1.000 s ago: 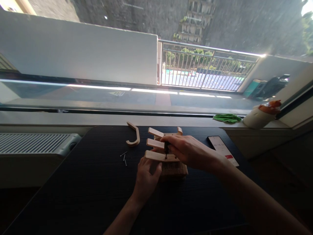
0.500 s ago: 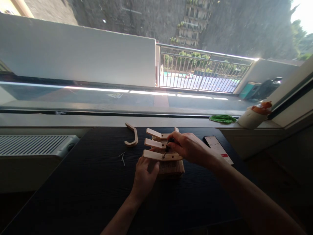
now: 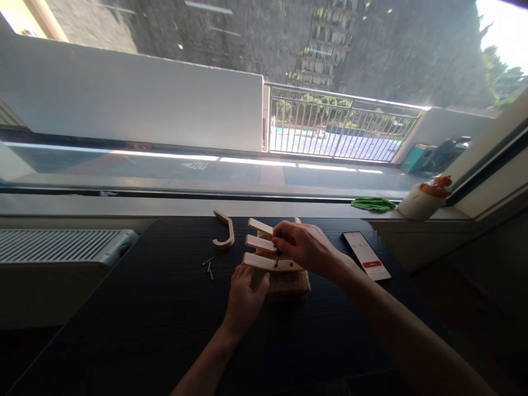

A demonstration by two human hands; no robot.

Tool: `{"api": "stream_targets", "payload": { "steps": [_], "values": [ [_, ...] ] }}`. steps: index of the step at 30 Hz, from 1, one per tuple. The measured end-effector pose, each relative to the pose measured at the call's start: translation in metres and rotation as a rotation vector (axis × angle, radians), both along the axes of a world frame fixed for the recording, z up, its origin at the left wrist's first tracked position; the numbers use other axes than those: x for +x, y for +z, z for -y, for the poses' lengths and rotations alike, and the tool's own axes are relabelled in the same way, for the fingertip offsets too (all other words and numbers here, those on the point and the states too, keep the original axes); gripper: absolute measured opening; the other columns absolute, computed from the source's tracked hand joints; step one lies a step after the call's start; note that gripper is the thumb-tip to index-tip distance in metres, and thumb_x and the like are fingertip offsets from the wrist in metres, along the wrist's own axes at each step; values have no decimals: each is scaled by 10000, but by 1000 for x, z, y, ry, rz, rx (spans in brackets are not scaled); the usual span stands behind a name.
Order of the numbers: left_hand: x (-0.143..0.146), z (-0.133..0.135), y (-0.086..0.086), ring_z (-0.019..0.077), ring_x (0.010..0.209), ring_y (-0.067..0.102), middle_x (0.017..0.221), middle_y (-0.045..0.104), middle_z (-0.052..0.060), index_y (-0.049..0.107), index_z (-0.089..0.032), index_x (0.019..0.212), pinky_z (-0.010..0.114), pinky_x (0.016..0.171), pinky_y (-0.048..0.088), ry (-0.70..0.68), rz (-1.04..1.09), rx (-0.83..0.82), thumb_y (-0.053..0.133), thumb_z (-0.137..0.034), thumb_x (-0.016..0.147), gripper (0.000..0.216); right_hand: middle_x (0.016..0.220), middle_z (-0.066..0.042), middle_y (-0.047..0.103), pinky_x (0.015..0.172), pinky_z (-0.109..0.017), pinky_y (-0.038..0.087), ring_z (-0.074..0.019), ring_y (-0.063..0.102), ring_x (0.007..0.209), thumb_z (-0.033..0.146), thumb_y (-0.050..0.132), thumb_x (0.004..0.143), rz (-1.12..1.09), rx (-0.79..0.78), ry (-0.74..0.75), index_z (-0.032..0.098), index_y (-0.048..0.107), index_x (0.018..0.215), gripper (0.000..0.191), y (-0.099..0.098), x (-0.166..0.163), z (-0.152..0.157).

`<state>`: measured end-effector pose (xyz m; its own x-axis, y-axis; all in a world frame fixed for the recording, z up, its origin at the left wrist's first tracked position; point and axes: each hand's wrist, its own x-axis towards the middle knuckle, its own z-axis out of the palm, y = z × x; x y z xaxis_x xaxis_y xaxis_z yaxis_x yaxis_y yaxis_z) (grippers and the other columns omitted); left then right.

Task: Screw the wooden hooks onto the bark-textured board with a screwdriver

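Observation:
In the head view, several pale wooden hooks stand in a row on a brown wooden block [image 3: 291, 284]. My left hand [image 3: 246, 291] is closed around the left part of the nearest hook [image 3: 259, 262], its fingers partly hidden behind the wood and its thumb by the block. My right hand [image 3: 307, 246] is closed on the dark handle of a screwdriver [image 3: 278, 257]. The shaft points down at a hole in the nearest hook, and the fingers cover most of the handle. A second, dark hole shows further right on that hook.
A loose J-shaped wooden hook [image 3: 229, 234] and several screws [image 3: 209, 267] lie left on the black table [image 3: 136, 308]. At right lies a phone [image 3: 367, 256]. On the windowsill are a green cloth [image 3: 373, 204] and a white pot [image 3: 421, 203]. A radiator [image 3: 66, 247] stands at left.
My right hand has shifted slightly left and turned, and the screwdriver stands more upright over the same hole. My left hand keeps its hold. The whole view has tilted slightly.

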<state>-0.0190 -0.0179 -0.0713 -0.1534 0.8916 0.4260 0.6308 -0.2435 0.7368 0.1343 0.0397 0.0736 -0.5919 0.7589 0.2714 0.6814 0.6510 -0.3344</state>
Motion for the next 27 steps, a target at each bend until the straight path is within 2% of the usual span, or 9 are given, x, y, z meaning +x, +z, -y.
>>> {"api": "stream_targets", "payload": {
  "steps": [5,8,11,19,23,27],
  "values": [
    [0,-1,-1,231,1089,475,1123,553,50,554,-225,1085,395,950,382,-10,13,-5,513,-252,783,306,775,5,601,564,-210,309,-87,487,621,316,456,858,-34,-170,189,199,585,995,221,10,8,5],
    [-1,-1,-2,233,1093,470,1132,549,47,546,-230,1096,398,956,374,-8,9,-14,515,-257,785,313,916,-19,612,631,-215,352,-105,524,733,238,447,854,-77,-184,257,193,552,1081,254,10,13,3],
    [-1,-1,-3,229,1125,448,1172,527,47,525,-231,1132,390,975,362,-1,2,-28,518,-265,788,346,965,-33,615,677,-227,364,-125,539,816,208,422,868,-100,-137,202,187,539,1083,246,3,16,-1],
    [-1,-2,-4,212,1148,440,1227,495,49,514,-227,1150,373,994,354,-3,-17,-51,514,-266,794,358,747,-11,618,568,-231,317,-121,533,621,343,409,882,-20,-18,-11,183,533,944,211,-11,10,-2],
    [-1,-2,-4,215,1129,458,1192,522,44,525,-227,1139,371,981,368,-1,-25,-35,519,-259,786,354,730,-16,617,559,-242,306,-136,543,622,408,412,872,2,27,-141,187,533,915,255,-13,-1,4],
    [0,-1,-2,230,1125,458,1174,531,53,527,-227,1134,393,968,372,-5,-19,-24,511,-258,790,346,708,-9,613,539,-245,287,-148,546,622,460,412,859,25,55,-191,198,538,913,295,-12,-8,8]
  ]
}}
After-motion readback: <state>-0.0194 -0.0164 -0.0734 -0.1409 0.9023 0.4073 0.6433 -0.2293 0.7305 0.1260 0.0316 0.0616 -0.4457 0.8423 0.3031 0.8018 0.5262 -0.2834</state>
